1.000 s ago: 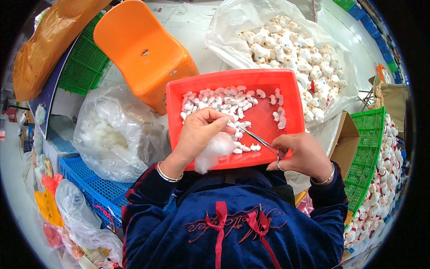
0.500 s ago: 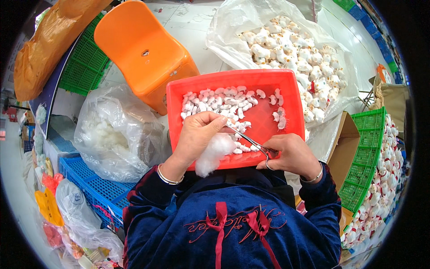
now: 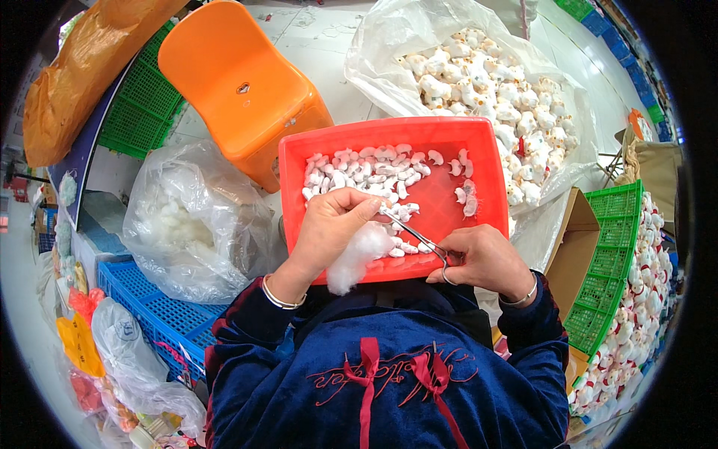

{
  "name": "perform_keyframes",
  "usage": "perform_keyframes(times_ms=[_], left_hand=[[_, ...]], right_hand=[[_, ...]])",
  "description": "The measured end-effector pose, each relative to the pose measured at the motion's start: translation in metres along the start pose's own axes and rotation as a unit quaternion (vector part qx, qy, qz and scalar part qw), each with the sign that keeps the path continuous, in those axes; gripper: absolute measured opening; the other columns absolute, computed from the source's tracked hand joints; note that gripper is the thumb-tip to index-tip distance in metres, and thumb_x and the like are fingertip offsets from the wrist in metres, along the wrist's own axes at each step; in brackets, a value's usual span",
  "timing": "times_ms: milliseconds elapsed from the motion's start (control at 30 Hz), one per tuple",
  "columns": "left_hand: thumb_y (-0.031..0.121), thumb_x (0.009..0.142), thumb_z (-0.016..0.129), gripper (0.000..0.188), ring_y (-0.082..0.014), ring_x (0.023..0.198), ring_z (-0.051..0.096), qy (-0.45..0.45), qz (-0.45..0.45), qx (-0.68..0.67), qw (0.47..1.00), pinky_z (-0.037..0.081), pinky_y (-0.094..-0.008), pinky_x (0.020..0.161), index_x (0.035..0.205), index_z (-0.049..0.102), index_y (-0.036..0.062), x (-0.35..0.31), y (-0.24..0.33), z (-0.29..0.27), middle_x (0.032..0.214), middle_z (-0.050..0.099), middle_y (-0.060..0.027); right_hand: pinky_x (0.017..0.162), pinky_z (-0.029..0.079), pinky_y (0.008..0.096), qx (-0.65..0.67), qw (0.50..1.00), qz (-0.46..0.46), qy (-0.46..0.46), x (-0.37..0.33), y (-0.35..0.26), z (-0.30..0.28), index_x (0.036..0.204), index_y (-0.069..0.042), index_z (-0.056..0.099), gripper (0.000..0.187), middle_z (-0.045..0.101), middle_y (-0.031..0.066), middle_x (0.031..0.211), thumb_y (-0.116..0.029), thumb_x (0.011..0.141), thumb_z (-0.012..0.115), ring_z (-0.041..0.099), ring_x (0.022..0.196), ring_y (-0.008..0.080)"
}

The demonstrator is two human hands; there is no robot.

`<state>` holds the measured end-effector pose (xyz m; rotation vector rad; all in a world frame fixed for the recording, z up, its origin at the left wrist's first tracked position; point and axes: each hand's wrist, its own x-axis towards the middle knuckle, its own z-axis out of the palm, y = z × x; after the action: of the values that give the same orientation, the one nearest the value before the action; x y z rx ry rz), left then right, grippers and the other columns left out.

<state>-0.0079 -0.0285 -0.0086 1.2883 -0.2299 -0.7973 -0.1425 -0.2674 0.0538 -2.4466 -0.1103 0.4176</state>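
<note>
My left hand (image 3: 325, 232) pinches a small white fabric piece (image 3: 384, 209) between thumb and forefinger. A fluffy wad of white stuffing (image 3: 351, 266) hangs beneath its fingers, held in the same hand. In my right hand (image 3: 482, 258) are metal forceps (image 3: 420, 238), fingers around the loop handles, with the tips reaching to the pinched piece. Exactly what the tips grip is too small to see. Both hands are over the near side of a red plastic tray (image 3: 389, 129). Many small curved white pieces (image 3: 355, 176) lie inside it, mostly at the left, with a few along the right.
A clear bag of stuffing (image 3: 183, 224) stands at left beside a blue crate (image 3: 168, 307). Beyond it is an orange chair (image 3: 232, 90). Behind the tray, a large plastic bag (image 3: 381, 52) holds white plush figures (image 3: 508, 97). A green crate (image 3: 609, 262) and cardboard box (image 3: 574, 243) stand at right.
Hardly anything differs. The forceps and my right hand have shifted very slightly, and the tips stay at the small piece in my left fingers.
</note>
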Motion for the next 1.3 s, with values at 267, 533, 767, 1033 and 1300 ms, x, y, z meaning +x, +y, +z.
perform_keyframes(times_ms=[267,533,767,1033,1300], left_hand=[[0.013,0.102,0.067,0.018,-0.0165,0.091,0.074,-0.015,-0.029,-0.029,0.999,0.061,-0.0307,0.079,0.106,0.073,-0.0032,0.000,0.002,0.001,0.103,0.077,-0.0129],[0.012,0.102,0.066,0.016,-0.0077,0.077,0.065,-0.029,0.046,0.040,0.998,0.053,-0.0233,0.068,0.103,0.075,-0.0014,0.002,-0.009,-0.006,0.086,0.073,-0.0037],[0.011,0.098,0.070,0.015,-0.0074,0.076,0.064,-0.080,-0.046,0.036,0.995,0.052,-0.0231,0.070,0.104,0.076,-0.0014,-0.002,0.018,-0.012,0.086,0.072,-0.0033],[0.008,0.096,0.072,0.010,-0.0104,0.077,0.066,-0.159,-0.062,-0.009,0.985,0.054,-0.0253,0.071,0.102,0.073,0.0001,0.003,0.015,-0.022,0.087,0.071,-0.0040],[0.010,0.097,0.071,0.009,-0.0114,0.078,0.066,-0.174,-0.059,-0.047,0.982,0.054,-0.0269,0.073,0.103,0.069,0.0024,0.003,0.005,-0.026,0.089,0.069,-0.0035]], right_hand=[[0.067,0.053,0.0414,0.105,0.992,-0.042,0.048,0.006,0.009,0.016,0.092,0.001,0.072,0.044,0.069,0.0172,0.082,-0.036,0.076,0.090,0.067,0.075,0.0360],[0.078,0.055,0.0370,0.180,0.984,0.005,0.003,0.007,0.018,0.017,0.104,0.002,0.072,0.049,0.071,0.0157,0.090,-0.033,0.076,0.092,0.070,0.085,0.0302],[0.087,0.053,0.0365,0.203,0.979,0.009,-0.025,0.008,0.024,0.016,0.112,0.003,0.071,0.059,0.070,0.0159,0.105,-0.033,0.072,0.094,0.069,0.099,0.0289],[0.089,0.051,0.0376,0.177,0.980,-0.022,-0.083,0.013,0.026,0.004,0.121,0.002,0.071,0.071,0.068,0.0151,0.104,-0.037,0.067,0.096,0.066,0.100,0.0300],[0.077,0.052,0.0353,0.192,0.979,-0.033,-0.063,0.021,0.027,0.011,0.109,0.003,0.075,0.062,0.070,0.0139,0.089,-0.039,0.068,0.096,0.068,0.084,0.0248]])
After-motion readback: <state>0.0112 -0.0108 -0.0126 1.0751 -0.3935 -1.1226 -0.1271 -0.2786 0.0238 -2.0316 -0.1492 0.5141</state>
